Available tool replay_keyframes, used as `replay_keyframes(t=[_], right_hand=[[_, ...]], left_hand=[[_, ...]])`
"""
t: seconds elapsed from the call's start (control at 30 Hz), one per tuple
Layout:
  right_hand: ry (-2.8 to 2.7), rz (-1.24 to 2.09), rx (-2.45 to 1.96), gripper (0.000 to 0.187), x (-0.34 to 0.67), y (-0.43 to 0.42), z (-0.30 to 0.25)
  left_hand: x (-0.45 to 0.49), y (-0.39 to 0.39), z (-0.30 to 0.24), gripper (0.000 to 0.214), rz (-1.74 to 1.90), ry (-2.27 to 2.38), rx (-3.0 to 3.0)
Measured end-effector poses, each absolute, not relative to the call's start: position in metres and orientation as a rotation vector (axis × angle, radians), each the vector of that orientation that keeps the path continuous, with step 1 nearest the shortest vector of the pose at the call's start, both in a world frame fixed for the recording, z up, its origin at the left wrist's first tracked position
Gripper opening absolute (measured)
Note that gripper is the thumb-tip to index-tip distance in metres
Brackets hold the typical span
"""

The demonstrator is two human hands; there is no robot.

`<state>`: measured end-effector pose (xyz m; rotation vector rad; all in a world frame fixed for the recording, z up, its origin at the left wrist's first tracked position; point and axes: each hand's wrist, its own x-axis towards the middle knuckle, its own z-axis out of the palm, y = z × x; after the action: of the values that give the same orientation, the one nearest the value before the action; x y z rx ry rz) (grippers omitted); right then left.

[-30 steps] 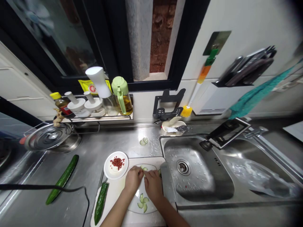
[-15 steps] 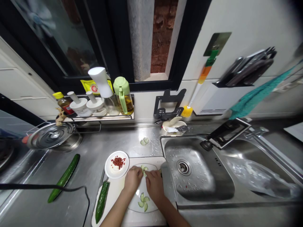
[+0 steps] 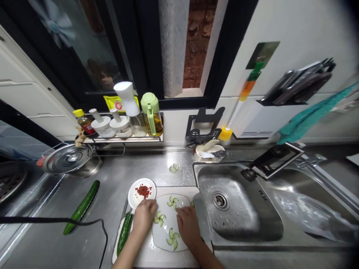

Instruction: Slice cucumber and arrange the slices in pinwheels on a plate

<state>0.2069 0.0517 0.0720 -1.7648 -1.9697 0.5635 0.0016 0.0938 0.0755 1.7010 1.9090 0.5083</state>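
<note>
My left hand (image 3: 143,216) is beside the white dish (image 3: 131,195) of small dried red berries (image 3: 143,191). Its fingers are curled together, and I cannot see whether anything is between them. My right hand (image 3: 188,223) rests over the right part of a clear-looking plate (image 3: 164,244), fingers loosely extended to the left and holding nothing visible. On the plate, cucumber slices form pinwheels: one at the top (image 3: 172,202), one at the left (image 3: 159,219) and one at the bottom (image 3: 172,239). Another slice (image 3: 192,203) shows past my right hand.
Beneath the plate is a white cutting board (image 3: 146,257) with a cucumber piece (image 3: 125,232) on its left. A whole cucumber (image 3: 82,207) lies further left, near a black cable (image 3: 104,233). Cucumber slices (image 3: 174,168) lie behind the board. The sink (image 3: 238,209) is to the right.
My left hand has moved left, away from the top pinwheel to the berry dish, uncovering the left pinwheel. My right hand has drawn back slightly to the right. The view has shifted a little.
</note>
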Motion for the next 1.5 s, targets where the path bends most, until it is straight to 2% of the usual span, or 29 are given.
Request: replay_keyframes(t=[0.17,0.57,1.5], right_hand=[[-1.981,0.497,-1.697,0.030,0.209,0.040,0.067],[-2.018,0.400,-1.641,0.026,0.212,0.025,0.061],[-1.983,0.540,-1.769,0.028,0.226,0.011,0.071]], left_hand=[[-0.036,0.095,0.069,0.020,0.326,2.160,1.515],[-0.032,0.112,0.060,0.025,0.142,2.227,1.530],[-0.044,0.108,0.060,0.023,0.237,2.193,1.489]])
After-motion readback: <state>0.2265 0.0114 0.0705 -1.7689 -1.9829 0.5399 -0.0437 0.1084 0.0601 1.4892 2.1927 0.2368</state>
